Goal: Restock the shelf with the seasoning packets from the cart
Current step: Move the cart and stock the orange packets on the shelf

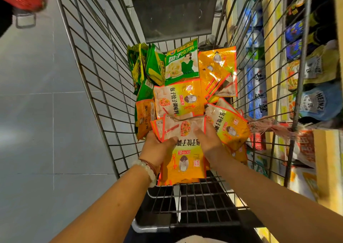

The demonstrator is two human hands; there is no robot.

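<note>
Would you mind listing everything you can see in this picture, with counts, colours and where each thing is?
Shopping cart: one, grey wire, centre of view.
Orange seasoning packets: a loose pile, exact count unclear, orange-yellow with red edges, in the cart's middle and right.
Green seasoning packets: several, green, at the cart's far left end.
Held packets: a small stack, orange, at the cart's near end.
Shelf: one, yellow-edged, right of the cart, stocked with mixed packets.
Heinz pouches: at least two, blue-grey and yellow, on the shelf.
Floor: grey tiles, left.
Bracelet: one, pale beads, on the left wrist.
Left hand: grips the stack.
Right hand: grips the stack.
</note>
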